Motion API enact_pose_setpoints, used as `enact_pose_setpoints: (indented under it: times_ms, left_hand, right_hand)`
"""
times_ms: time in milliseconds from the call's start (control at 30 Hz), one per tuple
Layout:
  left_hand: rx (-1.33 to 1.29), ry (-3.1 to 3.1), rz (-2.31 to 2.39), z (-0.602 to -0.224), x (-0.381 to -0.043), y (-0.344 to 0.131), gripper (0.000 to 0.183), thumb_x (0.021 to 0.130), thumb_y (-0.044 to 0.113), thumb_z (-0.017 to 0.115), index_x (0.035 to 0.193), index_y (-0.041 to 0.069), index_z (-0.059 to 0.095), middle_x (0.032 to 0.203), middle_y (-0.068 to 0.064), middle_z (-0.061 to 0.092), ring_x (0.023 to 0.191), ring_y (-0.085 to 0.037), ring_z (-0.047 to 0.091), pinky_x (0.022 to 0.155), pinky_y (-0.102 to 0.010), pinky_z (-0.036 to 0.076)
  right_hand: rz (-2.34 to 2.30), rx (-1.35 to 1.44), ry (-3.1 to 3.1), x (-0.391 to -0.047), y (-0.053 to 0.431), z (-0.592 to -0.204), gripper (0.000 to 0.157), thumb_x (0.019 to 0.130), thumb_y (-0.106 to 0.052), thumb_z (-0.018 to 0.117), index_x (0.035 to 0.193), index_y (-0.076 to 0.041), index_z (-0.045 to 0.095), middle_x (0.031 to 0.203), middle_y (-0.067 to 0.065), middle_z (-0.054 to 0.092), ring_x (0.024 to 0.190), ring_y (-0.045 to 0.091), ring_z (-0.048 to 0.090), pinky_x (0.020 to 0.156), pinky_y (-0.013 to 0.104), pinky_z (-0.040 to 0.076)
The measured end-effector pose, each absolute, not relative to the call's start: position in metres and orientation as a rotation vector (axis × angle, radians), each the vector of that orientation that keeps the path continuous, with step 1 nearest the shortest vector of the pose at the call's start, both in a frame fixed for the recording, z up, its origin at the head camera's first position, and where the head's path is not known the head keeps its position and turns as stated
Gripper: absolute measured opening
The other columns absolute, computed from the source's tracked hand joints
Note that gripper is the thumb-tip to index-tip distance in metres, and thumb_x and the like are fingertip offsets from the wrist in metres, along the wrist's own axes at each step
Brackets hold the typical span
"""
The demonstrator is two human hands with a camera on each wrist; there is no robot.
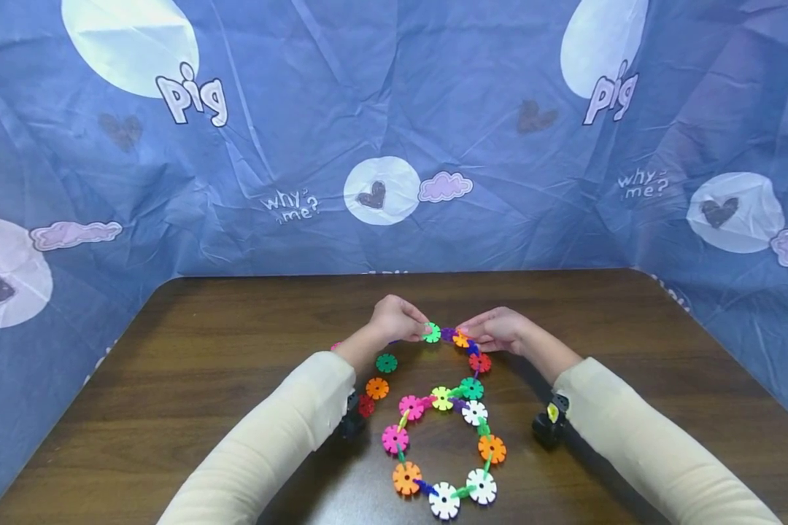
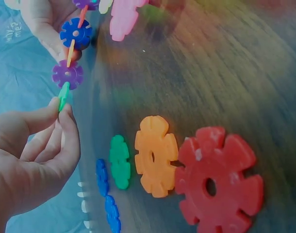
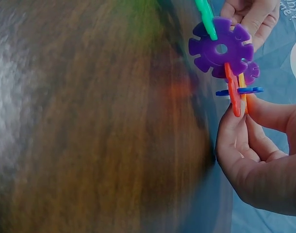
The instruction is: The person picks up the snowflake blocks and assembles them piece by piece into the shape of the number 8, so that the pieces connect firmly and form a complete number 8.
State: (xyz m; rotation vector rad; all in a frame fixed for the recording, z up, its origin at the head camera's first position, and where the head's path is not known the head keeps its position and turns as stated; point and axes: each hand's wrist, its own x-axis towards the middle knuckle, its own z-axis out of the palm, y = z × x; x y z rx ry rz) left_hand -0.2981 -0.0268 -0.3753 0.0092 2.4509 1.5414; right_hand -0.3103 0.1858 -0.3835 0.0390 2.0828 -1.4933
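Fingertip pinch, left grip point(image 1: 397, 319) on green disc point(image 1: 433, 332)

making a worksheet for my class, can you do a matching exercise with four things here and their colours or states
1 left hand
2 right hand
3 tabletop
4 backdrop cloth

A wrinkled and blue
B fingers at an orange disc
C wood-grained brown
D pinching a bright green disc

Pairs: 1-D, 2-B, 3-C, 4-A
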Motion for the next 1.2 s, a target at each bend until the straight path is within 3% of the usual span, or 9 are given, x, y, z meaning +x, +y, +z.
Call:
enact_pose_setpoints:
  times_ms: [533, 833, 1033, 1200]
  left_hand:
    - [-0.015, 2.434, 1.531, -0.376, -0.299, -0.027, 0.014, 0.081, 0.006, 0.075, 0.089, -0.005, 0.074, 0.086, -0.019, 0.074, 0.053, -0.008, 0.061, 0.07, -0.028, 0.06]
    - [-0.06, 2.411, 1.549, -0.379, -0.299, -0.02, 0.013, 0.082, 0.003, 0.074, 0.09, -0.007, 0.074, 0.089, -0.02, 0.074, 0.053, -0.006, 0.059, 0.067, -0.026, 0.06]
    - [-0.094, 2.417, 1.492, -0.379, -0.298, -0.02, 0.013, 0.082, 0.002, 0.073, 0.092, -0.006, 0.074, 0.093, -0.019, 0.074, 0.053, -0.005, 0.058, 0.065, -0.023, 0.059]
    - [-0.033, 2.468, 1.405, -0.377, -0.299, -0.018, 0.013, 0.081, 0.003, 0.075, 0.091, -0.004, 0.075, 0.092, -0.017, 0.075, 0.055, -0.006, 0.057, 0.065, -0.022, 0.058]
  right_hand:
    - [-1.469, 0.04, 2.112, -0.311, 0.184, -0.382, 0.041, 0.093, -0.013, 0.063, 0.127, 0.009, 0.056, 0.079, -0.009, 0.07, 0.075, 0.003, 0.065, 0.073, 0.021, 0.057]
    - [-1.469, 0.094, 2.19, -0.31, 0.178, -0.383, 0.036, 0.093, -0.011, 0.063, 0.122, 0.009, 0.06, 0.081, -0.005, 0.072, 0.075, 0.004, 0.066, 0.086, 0.034, 0.058]
    - [-1.439, 0.064, 2.248, -0.308, 0.174, -0.381, 0.033, 0.091, -0.008, 0.064, 0.118, 0.011, 0.062, 0.076, -0.007, 0.071, 0.071, 0.002, 0.064, 0.082, 0.032, 0.059]
    - [-1.376, 0.054, 2.309, -0.307, 0.169, -0.381, 0.031, 0.088, -0.008, 0.067, 0.113, 0.01, 0.065, 0.076, -0.006, 0.071, 0.073, 0.005, 0.063, 0.087, 0.038, 0.057]
